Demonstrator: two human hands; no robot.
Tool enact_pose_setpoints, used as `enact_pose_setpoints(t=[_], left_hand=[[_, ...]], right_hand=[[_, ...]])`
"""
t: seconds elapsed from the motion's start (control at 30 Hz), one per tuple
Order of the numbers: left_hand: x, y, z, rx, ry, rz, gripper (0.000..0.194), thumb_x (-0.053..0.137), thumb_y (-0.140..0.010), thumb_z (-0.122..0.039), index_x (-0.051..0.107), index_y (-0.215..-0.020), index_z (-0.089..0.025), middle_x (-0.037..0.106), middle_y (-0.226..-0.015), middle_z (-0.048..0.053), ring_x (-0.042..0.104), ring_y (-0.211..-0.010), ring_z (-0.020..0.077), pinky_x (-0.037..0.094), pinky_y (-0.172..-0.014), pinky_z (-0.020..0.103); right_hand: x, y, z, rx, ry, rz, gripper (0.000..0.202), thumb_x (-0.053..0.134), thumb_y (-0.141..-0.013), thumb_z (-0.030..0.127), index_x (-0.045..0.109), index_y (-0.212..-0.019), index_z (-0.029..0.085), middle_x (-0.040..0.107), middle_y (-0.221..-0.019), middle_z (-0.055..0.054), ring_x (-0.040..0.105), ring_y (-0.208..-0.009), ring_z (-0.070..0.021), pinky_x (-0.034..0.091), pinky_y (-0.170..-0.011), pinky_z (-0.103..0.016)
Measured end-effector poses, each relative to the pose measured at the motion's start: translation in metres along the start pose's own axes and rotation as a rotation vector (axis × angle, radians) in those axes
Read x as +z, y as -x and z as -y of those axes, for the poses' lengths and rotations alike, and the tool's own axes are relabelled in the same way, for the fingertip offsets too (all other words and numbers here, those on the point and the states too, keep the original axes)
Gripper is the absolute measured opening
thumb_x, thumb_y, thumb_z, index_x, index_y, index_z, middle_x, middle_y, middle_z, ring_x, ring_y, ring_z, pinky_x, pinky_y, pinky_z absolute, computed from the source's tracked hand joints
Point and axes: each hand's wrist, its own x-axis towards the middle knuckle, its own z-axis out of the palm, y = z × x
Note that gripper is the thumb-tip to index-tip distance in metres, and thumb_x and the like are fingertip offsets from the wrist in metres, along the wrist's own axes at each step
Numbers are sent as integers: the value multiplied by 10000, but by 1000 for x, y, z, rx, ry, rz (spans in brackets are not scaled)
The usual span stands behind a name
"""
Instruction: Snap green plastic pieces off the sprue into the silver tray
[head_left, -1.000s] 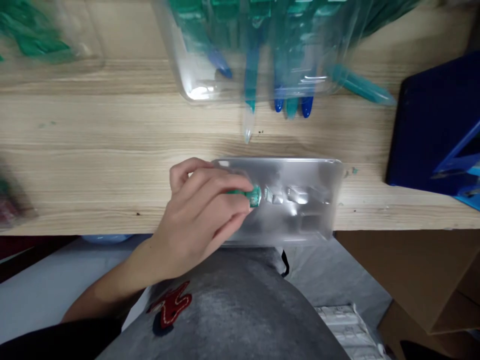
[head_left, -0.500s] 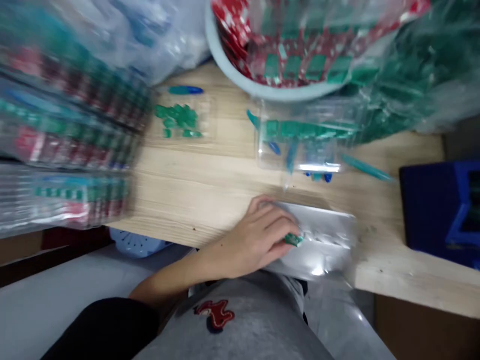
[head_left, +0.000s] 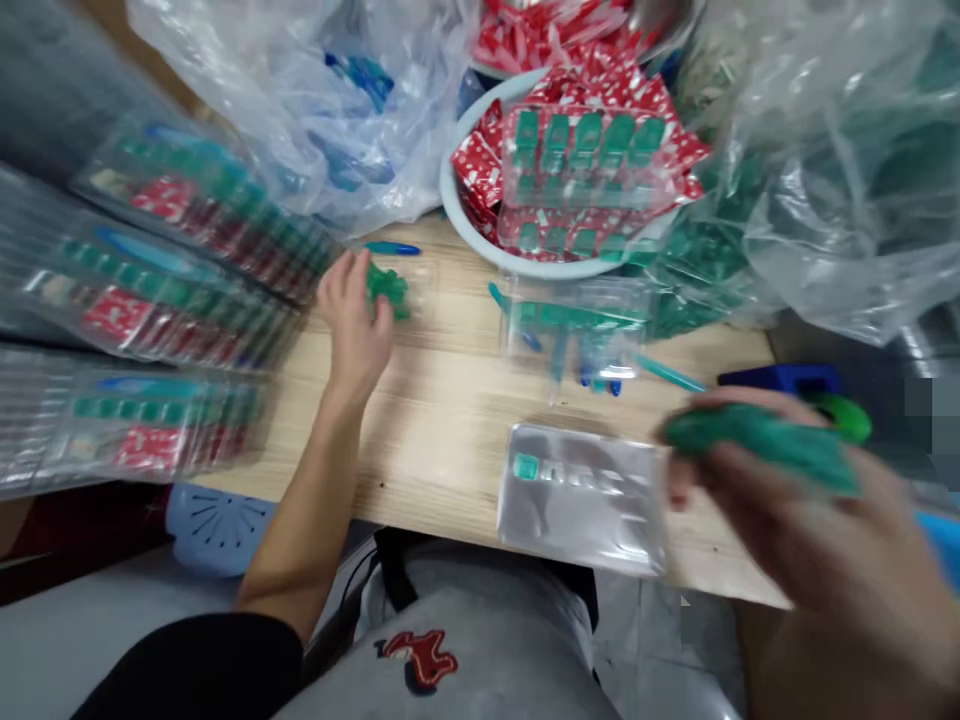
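Note:
My left hand (head_left: 354,325) reaches to the edge of a shallow clear tray (head_left: 424,300) with small green pieces (head_left: 391,290). Its thumb is apart from the fingers, and I see nothing between them. My right hand (head_left: 810,490), smeared by motion, is closed around a blurred green bundle (head_left: 765,435) at the right. Just left of it, a clear blister tray (head_left: 585,520) lies flat near the table's front edge. One green square piece (head_left: 526,466) sits in the first hollow of its row; the other hollows beside it hold nothing.
Packed blister trays (head_left: 150,410) stand stacked at the left. A white basin (head_left: 540,266) of red dotted packets stands at the back, beside plastic bags (head_left: 832,230). Another clear tray (head_left: 517,340) with green pieces and blue-green sticks lies mid-table. A blue pen-like stick (head_left: 390,248) lies behind the left tray.
My left hand has left the blister tray, where a green piece now sits, and moved to the loose green pieces. My right hand has come into view with a green bundle.

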Motion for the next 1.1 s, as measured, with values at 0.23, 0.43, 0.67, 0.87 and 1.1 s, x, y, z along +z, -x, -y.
enact_pose_setpoints(t=[0.23,0.43,0.67,0.87,1.1], left_hand=[[-34,73,-125,84,456,437,248,561,-957,-234,630,-1190,-279,658,-1127,7,630,-1038,165,530,-919,337],[-34,94,-163,115,476,596,304,650,-901,-185,604,-1191,-261,626,-1129,43,606,-1090,160,547,-926,307],[-33,96,-155,-275,871,571,99,594,-945,-320,668,-996,-277,729,-1030,14,693,-974,164,587,-868,341],[-31,95,-152,-488,1070,612,177,625,-913,-418,724,-993,-296,757,-906,13,710,-765,145,608,-657,281],[-34,101,-137,-214,654,653,264,607,-932,-231,660,-1180,-301,697,-1144,23,657,-1073,172,569,-910,332]], right_hand=[[68,-4,-37,190,-401,223,212,707,-847,248,659,-1053,254,753,-1022,-15,744,-859,-141,617,-824,-311],[67,10,-33,132,-189,208,322,727,-816,188,649,-1114,280,696,-1185,-9,678,-1091,-160,556,-994,-335],[63,18,-27,214,-457,394,515,762,-783,179,605,-1244,344,572,-1375,0,678,-1126,-168,549,-1019,-353],[58,21,-30,256,-532,270,268,684,-874,299,696,-1141,285,713,-1141,-27,722,-997,-147,602,-909,-281],[30,28,-42,270,-465,-76,164,687,-855,297,739,-1008,269,759,-1033,-15,742,-882,-120,624,-751,-186]])
